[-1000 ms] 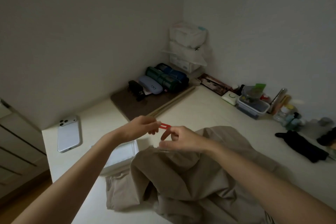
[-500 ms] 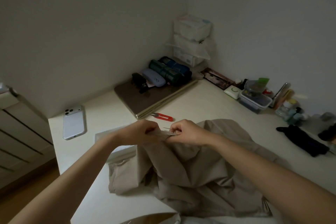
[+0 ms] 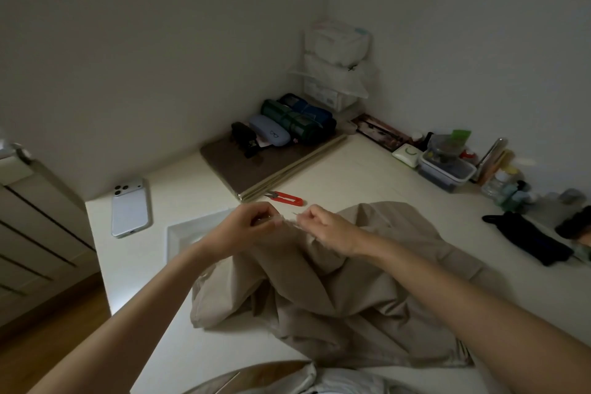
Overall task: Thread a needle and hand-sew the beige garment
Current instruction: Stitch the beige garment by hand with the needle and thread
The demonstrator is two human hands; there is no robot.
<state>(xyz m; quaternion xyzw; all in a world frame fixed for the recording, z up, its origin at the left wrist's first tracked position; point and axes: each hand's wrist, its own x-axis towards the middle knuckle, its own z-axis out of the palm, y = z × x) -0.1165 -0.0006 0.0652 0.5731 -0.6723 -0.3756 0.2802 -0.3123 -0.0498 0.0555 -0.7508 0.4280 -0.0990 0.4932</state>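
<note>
Now left hand (image 3: 240, 229), right hand (image 3: 329, 229) both curled, pinching raised fold of beige garment (image 3: 335, 285); needle too small to tell. Keep fold taut.

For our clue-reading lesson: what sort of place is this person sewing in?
Probably a desk in the corner of a home room, not a workshop: a phone and a glasses case lie on the pale desktop, and soft tissue-like packs are stacked in the corner.
</note>
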